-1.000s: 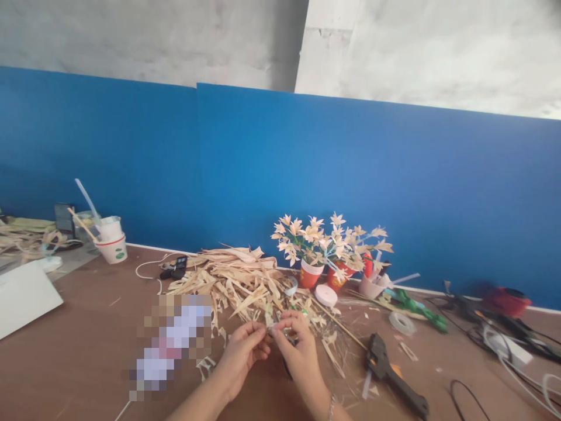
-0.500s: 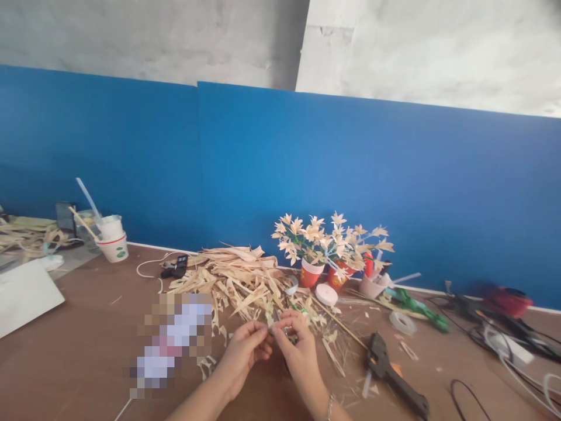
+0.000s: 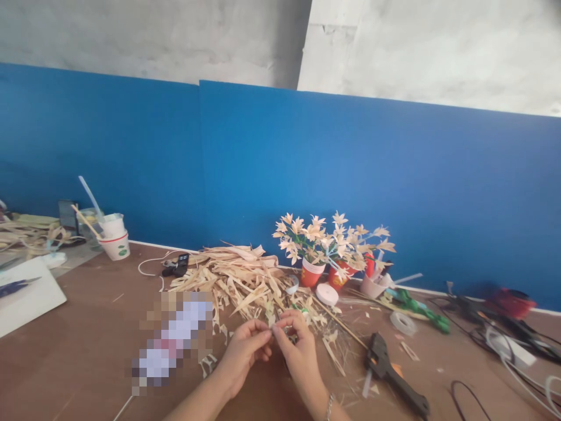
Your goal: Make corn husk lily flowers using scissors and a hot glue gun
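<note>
My left hand and my right hand meet at the fingertips above the front of the table. Both are pinched closed, thumb against fingers, around something tiny and pale that I cannot make out. Just beyond them spreads a heap of dry, pale husk strips. Behind the heap, husk flowers on green stems stand in a red paper cup, with a second red cup beside it. A black hot glue gun lies to the right of my right hand.
Left of my hands lies a blurred-out object. Rolls of white tape and clear tape lie to the right, near tangled cables. A white cup with sticks stands far left, near a white board.
A dark blue pointed object has appeared over the white board at the far left. Both hands keep nearly the same pinched pose and place, and the view has shifted very slightly.
</note>
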{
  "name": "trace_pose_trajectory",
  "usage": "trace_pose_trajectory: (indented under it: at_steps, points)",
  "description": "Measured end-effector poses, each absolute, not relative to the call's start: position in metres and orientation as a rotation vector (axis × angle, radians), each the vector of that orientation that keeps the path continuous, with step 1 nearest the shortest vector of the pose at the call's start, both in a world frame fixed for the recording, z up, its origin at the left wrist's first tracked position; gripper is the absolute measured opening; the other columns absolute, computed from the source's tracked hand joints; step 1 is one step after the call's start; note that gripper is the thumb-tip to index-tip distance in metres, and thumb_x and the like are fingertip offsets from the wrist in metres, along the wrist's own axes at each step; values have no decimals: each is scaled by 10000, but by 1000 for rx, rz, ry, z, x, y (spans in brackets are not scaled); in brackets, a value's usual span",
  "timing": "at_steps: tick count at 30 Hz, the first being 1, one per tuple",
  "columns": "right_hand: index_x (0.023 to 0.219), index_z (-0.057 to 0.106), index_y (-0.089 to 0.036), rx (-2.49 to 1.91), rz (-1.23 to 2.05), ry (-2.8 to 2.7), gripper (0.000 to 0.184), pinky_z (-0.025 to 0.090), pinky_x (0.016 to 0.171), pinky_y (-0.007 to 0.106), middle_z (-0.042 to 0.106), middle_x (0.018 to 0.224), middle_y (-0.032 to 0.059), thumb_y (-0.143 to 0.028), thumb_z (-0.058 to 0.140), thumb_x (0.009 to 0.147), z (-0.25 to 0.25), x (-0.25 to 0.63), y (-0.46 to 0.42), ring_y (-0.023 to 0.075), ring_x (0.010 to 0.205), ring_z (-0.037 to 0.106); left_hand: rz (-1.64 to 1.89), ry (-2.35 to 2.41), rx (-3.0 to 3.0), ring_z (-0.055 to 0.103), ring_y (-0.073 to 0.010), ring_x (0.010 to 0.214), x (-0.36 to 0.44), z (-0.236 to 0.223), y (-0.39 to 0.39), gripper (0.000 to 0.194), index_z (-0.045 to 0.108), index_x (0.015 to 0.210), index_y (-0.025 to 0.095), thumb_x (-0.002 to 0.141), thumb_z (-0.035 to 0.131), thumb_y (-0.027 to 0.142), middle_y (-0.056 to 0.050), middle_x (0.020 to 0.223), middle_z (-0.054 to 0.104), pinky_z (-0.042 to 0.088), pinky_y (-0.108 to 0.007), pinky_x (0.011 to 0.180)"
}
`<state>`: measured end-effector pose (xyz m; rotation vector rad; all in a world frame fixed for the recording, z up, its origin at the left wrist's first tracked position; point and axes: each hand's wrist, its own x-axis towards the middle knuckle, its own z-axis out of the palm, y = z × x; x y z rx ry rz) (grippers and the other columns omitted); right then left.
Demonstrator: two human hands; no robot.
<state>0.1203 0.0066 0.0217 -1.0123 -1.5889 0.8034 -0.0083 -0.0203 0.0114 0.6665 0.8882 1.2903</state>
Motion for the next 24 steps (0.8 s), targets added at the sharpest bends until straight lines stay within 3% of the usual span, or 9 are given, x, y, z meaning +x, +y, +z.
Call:
trace_pose_trajectory:
  at_steps: [12, 14, 17, 20, 24]
  points:
    - [662, 578, -195, -1012, 820, -1614, 66, 412, 719, 278, 568, 862, 44, -211, 574, 726, 24, 120, 4, 195, 873, 526, 1302, 924, 682, 469, -55, 433, -8, 11, -18, 207, 513, 690, 164, 671, 682, 282, 63, 536, 527, 318, -173, 427]
    - [730, 582, -199, -993, 855, -1612, 25, 409, 720, 275, 569, 891, 43, -217, 573, 716, 25, 121, 2, 194, 875, 525, 1310, 921, 680, 465, -55, 436, -8, 13, -18, 199, 511, 684, 164, 672, 676, 275, 61, 533, 526, 315, -173, 428]
    - [851, 559, -203, -987, 956, -1529, 133, 407, 714, 269, 566, 860, 24, -273, 534, 739, 27, 122, 1, 173, 808, 522, 1312, 918, 672, 458, -52, 437, -10, 17, -19, 198, 509, 683, 164, 668, 676, 269, 52, 554, 544, 309, -171, 429]
    - [711, 536, -189, -1074, 1101, -1409, 198, 388, 630, 253, 521, 680, -4, -366, 472, 769, 28, 121, 4, 146, 653, 481, 1305, 900, 675, 452, -47, 435, -11, 20, -20, 198, 506, 675, 164, 675, 674, 268, 48, 566, 550, 301, -167, 427]
    - [541, 488, -183, -1139, 1361, -1296, 277, 322, 523, 243, 459, 520, -21, -405, 485, 707, 27, 117, 11, 123, 523, 411, 1287, 848, 689, 452, -43, 436, -11, 20, -22, 197, 507, 667, 161, 683, 674, 263, 44, 576, 552, 302, -163, 425]
